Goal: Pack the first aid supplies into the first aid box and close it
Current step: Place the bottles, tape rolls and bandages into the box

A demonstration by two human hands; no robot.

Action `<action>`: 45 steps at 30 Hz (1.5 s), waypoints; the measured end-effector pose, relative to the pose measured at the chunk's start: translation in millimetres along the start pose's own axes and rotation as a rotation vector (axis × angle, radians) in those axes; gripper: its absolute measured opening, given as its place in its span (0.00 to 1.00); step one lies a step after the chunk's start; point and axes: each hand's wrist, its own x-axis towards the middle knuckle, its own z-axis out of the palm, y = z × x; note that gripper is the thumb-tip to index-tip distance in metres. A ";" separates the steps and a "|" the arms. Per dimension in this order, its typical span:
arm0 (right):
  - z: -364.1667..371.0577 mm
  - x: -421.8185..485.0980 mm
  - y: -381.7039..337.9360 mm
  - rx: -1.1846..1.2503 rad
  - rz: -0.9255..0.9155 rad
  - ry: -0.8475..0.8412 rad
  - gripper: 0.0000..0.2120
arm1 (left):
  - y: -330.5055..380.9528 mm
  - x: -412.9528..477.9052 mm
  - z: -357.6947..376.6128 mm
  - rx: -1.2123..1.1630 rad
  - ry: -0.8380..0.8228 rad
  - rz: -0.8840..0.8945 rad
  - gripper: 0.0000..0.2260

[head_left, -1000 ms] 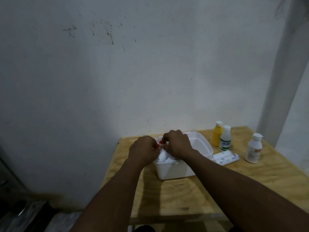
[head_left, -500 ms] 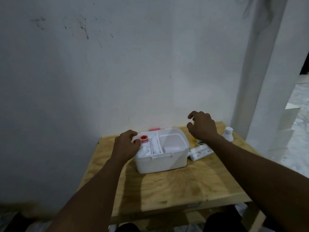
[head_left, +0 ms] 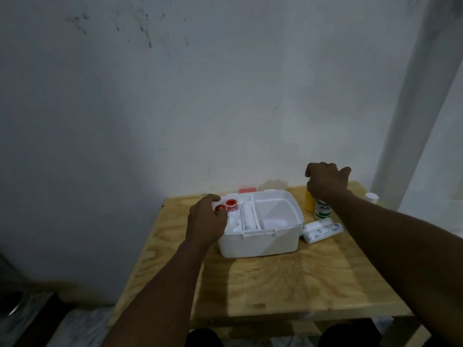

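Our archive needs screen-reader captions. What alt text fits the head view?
A person's left hand rests on an open white first aid box by two red-capped items, while the right hand reaches over bottles on a wooden table.

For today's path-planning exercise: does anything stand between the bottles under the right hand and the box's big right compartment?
Nothing visible does. The right hand is over the yellow bottle and the green-labelled bottle, just right of the open first aid box. Its right compartment looks mostly free; the bandage rolls lie nearer the camera.

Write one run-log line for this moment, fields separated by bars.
left hand: on box left end | right hand: over yellow bottle, green-label bottle | box: open
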 end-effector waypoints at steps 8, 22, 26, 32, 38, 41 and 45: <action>-57.4 -3.9 -32.0 0.354 -0.183 0.344 0.11 | 4.4 -5.8 -2.7 -0.015 0.011 -0.027 0.16; -35.6 -52.2 -77.0 0.474 -0.353 -0.014 0.11 | 11.7 -10.2 -9.9 0.064 -0.042 -0.015 0.20; -18.2 -58.7 -87.9 0.457 -0.362 -0.068 0.11 | 13.6 -10.5 -11.4 0.090 -0.056 0.005 0.21; -10.8 -64.2 -100.9 0.433 -0.382 -0.059 0.13 | 14.3 -9.2 -11.0 0.097 -0.057 0.002 0.21; -24.1 -66.4 -79.2 0.558 -0.342 -0.086 0.18 | 11.0 -4.2 -11.5 0.146 -0.101 0.045 0.21; -38.7 -62.1 -52.9 0.585 -0.277 0.078 0.13 | 11.3 -1.0 -12.0 0.218 -0.122 0.095 0.21; -57.7 -61.1 -9.0 0.556 -0.180 0.115 0.11 | 24.2 2.1 -11.2 0.347 -0.055 0.217 0.20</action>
